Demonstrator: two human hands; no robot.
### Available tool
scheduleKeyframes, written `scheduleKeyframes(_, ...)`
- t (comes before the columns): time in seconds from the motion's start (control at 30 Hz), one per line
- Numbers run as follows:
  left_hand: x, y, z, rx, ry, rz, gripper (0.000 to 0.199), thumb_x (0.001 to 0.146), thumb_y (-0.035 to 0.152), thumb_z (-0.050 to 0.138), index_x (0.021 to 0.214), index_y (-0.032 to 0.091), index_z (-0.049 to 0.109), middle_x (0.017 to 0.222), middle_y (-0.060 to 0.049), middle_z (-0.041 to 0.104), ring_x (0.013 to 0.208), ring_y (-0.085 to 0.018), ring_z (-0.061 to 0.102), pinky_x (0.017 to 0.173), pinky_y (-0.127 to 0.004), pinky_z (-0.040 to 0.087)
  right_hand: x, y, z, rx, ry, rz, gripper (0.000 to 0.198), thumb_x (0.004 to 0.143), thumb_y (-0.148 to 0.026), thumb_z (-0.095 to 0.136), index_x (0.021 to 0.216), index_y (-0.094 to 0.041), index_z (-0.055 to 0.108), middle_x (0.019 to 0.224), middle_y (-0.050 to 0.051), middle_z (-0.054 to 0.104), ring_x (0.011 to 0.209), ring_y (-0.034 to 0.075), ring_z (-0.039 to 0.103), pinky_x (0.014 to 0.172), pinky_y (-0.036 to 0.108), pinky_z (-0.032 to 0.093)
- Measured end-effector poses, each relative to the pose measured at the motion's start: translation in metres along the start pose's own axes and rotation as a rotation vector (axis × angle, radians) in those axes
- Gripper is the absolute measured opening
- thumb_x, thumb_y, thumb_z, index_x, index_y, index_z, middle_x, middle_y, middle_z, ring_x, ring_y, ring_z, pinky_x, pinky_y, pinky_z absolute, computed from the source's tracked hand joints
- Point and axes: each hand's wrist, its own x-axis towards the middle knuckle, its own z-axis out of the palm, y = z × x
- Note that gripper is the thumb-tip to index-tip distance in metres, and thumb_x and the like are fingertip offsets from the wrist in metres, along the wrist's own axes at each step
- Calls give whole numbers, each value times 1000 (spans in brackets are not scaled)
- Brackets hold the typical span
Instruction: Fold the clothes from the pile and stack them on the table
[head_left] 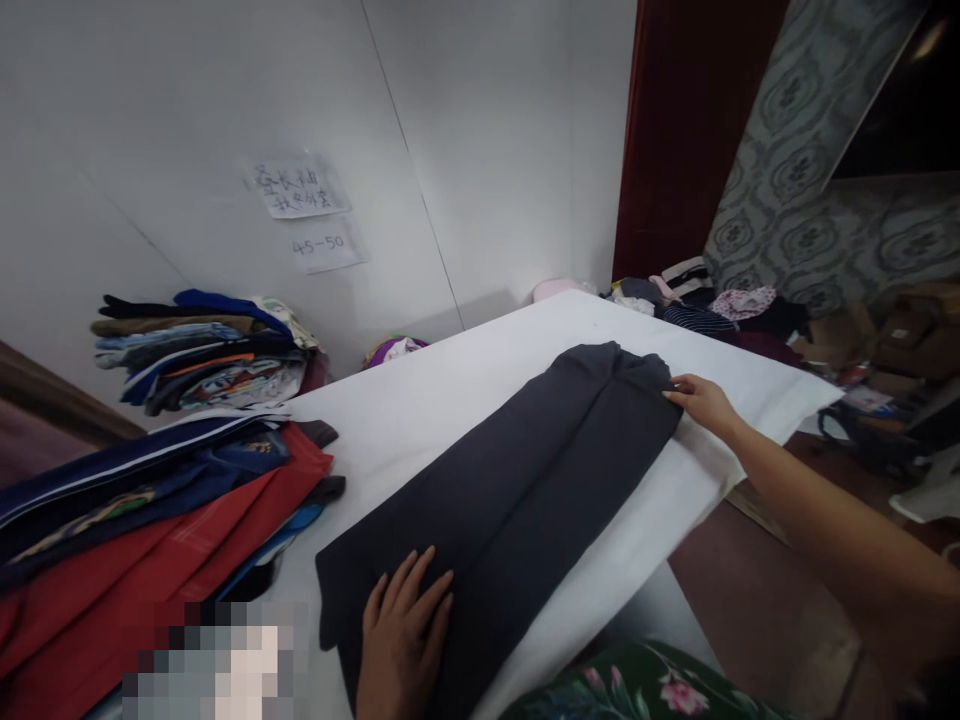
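Note:
A dark grey garment (pixel 517 470), folded into a long strip, lies slantwise across the white-covered table (pixel 480 400). A crease runs along its length, and the far end is bunched. My left hand (pixel 405 630) rests flat on the near end with its fingers spread. At the far right corner, my right hand (pixel 701 402) has its thumb and fingers closed on the garment's edge. How much cloth is between those fingers is hard to see.
Red clothing (pixel 187 530) and navy clothing (pixel 142 470) are piled at the left. Behind them stands a stack of folded clothes (pixel 210 350) by the wall. More clothes (pixel 697 300) lie beyond the table's far edge, with cardboard boxes (pixel 900 340) at the right. Handwritten paper signs (pixel 300 190) hang on the wall.

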Motion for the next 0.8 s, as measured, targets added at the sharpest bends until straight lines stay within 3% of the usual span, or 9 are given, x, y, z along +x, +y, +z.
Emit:
scheduleKeyframes(0.23,-2,2,-2,-46,11,-13,30,90,28,51,112,32,69,132,-3,60,124,-26,53,100,-47,39,-10,9,8,-157,12,4,38,72,-52,57,94,-22,66,79,4,70,71,23,64,64,35,49)
scheduleKeyframes(0.4,-1,2,-1,-53,15,-19,29,89,27,52,112,33,69,132,-3,60,123,-26,53,100,-47,38,-14,2,2,-228,68,-116,46,82,-51,47,106,-18,66,107,12,69,91,27,64,80,40,51)
scheduleKeyframes(0.53,-2,2,0,-54,34,-9,29,89,27,53,113,34,68,132,-2,60,122,-26,54,99,-48,39,-12,-16,13,-374,43,-299,48,89,-49,40,118,-18,62,126,14,60,119,30,53,99,46,43)
scheduleKeyframes(0.67,-3,2,0,-28,28,1,29,89,27,52,113,33,68,133,-3,60,123,-25,54,99,-47,39,-11,-30,31,-598,-48,-263,52,92,-51,34,132,-21,51,144,14,45,134,33,38,103,60,33)
scheduleKeyframes(0.8,-4,2,1,5,9,-6,29,89,28,52,113,32,69,133,-3,60,123,-25,53,101,-46,40,-11,-30,40,-631,-121,-251,58,93,-50,31,140,-16,43,151,17,34,137,32,33,103,58,35)
